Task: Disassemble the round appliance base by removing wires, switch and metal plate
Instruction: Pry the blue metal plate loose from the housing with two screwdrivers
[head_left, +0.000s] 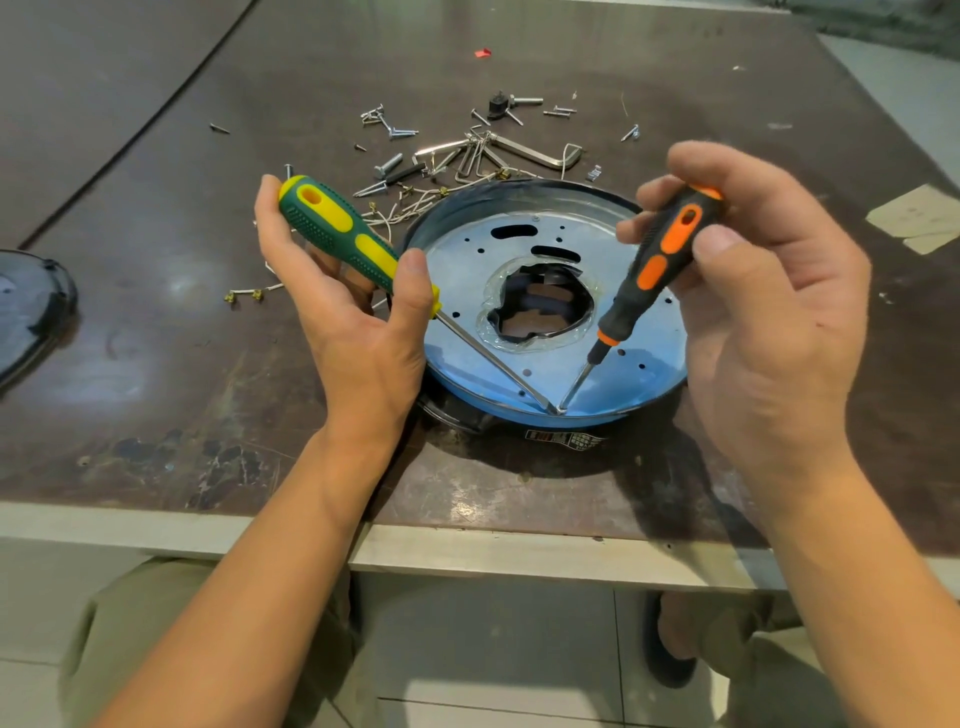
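Note:
The round appliance base (524, 200) lies on the brown table, its black rim around a shiny metal plate (467, 270) with a ragged middle hole. My left hand (358, 312) grips a green-and-yellow screwdriver (337, 236). Its shaft slants down to the plate's near edge. My right hand (769, 312) holds a black-and-orange screwdriver (660, 260) between thumb and fingers. Both tips meet at the plate's near rim, close to the base's front wall. Loose white wires (410, 208) with brass terminals lie just behind the base on the left.
Several screws (387, 122), a bunch of hex keys (498, 150) and a small black part (497, 106) are scattered behind the base. A dark round cover (31, 312) sits at the table's left edge. Paper scraps (919, 215) lie far right. The table's front edge (467, 551) is near my knees.

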